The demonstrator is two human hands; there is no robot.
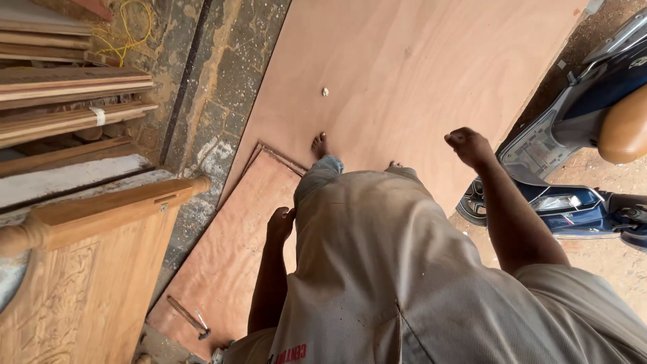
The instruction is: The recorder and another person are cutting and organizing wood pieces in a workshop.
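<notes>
Plywood sheet [404, 61] lies well below seemingly curled fingers [458, 140].

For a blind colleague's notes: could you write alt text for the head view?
A person stands barefoot on a large plywood sheet, left hand hanging empty, right hand a raised fist. A hammer lies on a smaller sheet; a scooter is parked right.
</notes>
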